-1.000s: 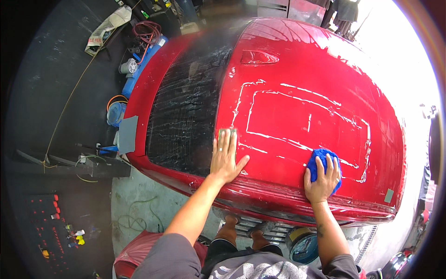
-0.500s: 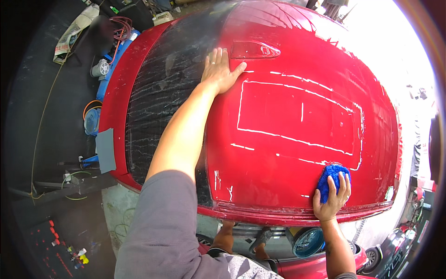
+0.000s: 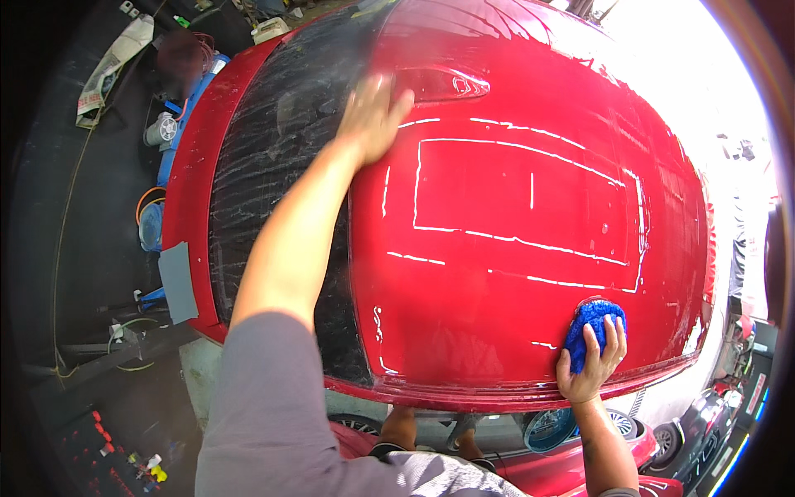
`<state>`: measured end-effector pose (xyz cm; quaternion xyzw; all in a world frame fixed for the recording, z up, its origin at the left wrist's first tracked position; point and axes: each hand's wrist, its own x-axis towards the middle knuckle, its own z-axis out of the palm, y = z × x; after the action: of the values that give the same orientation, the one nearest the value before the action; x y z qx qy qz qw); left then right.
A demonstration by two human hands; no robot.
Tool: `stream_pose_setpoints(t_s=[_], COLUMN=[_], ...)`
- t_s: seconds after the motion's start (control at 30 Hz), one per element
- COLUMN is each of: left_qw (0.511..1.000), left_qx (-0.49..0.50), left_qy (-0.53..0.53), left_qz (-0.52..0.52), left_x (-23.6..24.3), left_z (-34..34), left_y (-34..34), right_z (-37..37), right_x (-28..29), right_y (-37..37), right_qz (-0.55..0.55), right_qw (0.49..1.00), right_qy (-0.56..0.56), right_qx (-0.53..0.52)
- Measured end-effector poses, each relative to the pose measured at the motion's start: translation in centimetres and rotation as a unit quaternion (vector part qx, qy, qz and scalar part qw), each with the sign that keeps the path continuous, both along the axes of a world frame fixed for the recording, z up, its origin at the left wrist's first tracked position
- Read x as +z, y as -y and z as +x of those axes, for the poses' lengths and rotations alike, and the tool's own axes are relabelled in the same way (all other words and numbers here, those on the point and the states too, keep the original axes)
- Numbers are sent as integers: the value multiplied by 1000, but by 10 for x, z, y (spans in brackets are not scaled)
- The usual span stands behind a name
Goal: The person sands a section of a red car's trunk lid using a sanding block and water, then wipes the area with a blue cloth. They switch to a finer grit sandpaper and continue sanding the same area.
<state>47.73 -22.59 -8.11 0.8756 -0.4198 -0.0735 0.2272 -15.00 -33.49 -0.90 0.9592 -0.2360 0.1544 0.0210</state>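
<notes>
A red car roof (image 3: 489,315), glossy with white lines of reflected light, spreads below me. My left hand (image 3: 371,124) is over the seam between the roof and the dark glass (image 3: 273,157), beside the red fin-shaped antenna (image 3: 447,84). Its fingers are spread and hold nothing; motion blurs their tips, and I cannot tell whether it touches the car. Near the roof's closest side, my right hand (image 3: 595,364) grips a fluffy blue microfibre pad (image 3: 590,321), which lies against the paint. The fingers curve over the pad's right part.
Streaky dust covers the glass. Left of the car stand a blue machine with a grey motor (image 3: 163,129), a blue container (image 3: 151,227) and a grey sheet (image 3: 176,282). Below the roof edge are a blue bucket (image 3: 546,431) and another red car (image 3: 546,472). A dark car (image 3: 704,439) is at lower right.
My left hand has shifted slightly left and is now blurred. My right hand stays on the blue pad near the roof's edge. The view has moved a little, so the car appears further left.
</notes>
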Motion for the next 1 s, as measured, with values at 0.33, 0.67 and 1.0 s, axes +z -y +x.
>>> stream_pose_setpoints(t_s=[0.33,0.67,1.0], left_qw=[1000,999,989], left_qx=[-8,-29,-28], left_qy=[9,14,120], left_qz=[26,42,-84], left_x=[-15,-1,-32], left_z=[60,-75,-136], left_y=[50,-73,-103], right_z=[-1,2,-1], right_x=[-2,4,2], right_y=[3,0,0], right_qz=[-3,1,-9], right_qw=[1000,1000,1000], right_qy=[-5,-2,6], right_qx=[-6,-2,5])
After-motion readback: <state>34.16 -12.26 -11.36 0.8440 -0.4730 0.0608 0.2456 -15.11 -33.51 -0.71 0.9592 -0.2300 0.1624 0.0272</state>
